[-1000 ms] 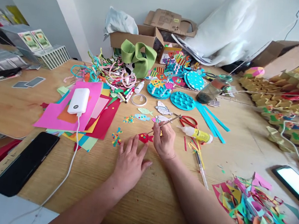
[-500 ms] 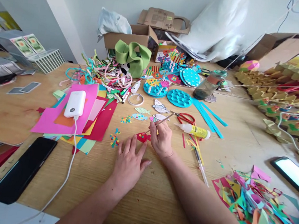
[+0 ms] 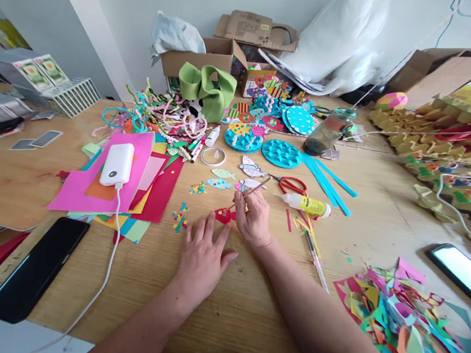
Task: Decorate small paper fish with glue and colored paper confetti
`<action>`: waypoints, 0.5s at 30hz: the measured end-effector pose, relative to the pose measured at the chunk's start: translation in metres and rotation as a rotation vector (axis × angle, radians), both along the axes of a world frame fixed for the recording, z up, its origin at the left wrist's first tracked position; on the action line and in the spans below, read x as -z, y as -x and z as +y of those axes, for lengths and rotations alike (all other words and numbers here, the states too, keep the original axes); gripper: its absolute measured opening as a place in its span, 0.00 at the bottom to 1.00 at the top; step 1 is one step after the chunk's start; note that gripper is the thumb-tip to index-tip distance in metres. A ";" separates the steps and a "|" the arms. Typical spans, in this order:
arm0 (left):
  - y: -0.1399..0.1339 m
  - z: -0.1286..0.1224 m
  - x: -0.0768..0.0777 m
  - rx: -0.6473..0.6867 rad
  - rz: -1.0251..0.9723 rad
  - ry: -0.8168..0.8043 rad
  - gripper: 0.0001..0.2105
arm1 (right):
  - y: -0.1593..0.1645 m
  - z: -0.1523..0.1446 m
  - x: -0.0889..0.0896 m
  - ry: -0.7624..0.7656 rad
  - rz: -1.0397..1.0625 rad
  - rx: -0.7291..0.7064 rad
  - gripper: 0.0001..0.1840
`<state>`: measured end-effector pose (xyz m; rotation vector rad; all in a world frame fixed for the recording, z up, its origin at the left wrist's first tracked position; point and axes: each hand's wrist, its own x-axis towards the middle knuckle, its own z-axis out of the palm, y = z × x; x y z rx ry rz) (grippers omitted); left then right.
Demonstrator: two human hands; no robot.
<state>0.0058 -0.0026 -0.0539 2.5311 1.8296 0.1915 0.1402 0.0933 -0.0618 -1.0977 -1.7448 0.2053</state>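
A red paper fish [image 3: 223, 215] with small coloured dots lies flat on the wooden table in front of me. My left hand [image 3: 205, 249] rests on the table with fingers spread, its fingertips at the fish's lower edge. In my right hand [image 3: 253, 215] is a thin wooden stick [image 3: 256, 188], pinched like a pencil, its lower tip at the fish. Loose paper dots [image 3: 180, 218] lie left of the fish, with a second pile [image 3: 198, 187] farther back. Behind are a blue spotted paper fish [image 3: 219, 184], a pale green one [image 3: 223, 173] and several white ones [image 3: 251, 170].
Red-handled pliers [image 3: 293, 185] and a glue bottle [image 3: 306, 205] lie to the right, near a pen [image 3: 317, 262]. Paper scraps [image 3: 401, 320] heap at front right. A white power bank [image 3: 117, 164] sits on coloured paper at left; its cable runs past a black phone [image 3: 35, 269].
The stick's upper end has dipped slightly to the left, and my right hand has shifted a little with it. My left hand stays in place by the red fish.
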 end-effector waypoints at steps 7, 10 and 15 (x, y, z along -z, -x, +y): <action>-0.001 -0.001 -0.001 -0.005 0.003 0.005 0.26 | 0.000 0.000 0.000 0.003 0.001 -0.007 0.19; 0.000 -0.001 -0.001 -0.006 0.000 0.007 0.26 | 0.000 0.000 -0.001 -0.008 -0.007 -0.006 0.19; 0.000 0.000 -0.001 -0.004 -0.008 0.012 0.26 | 0.000 0.000 0.000 -0.030 0.005 -0.017 0.19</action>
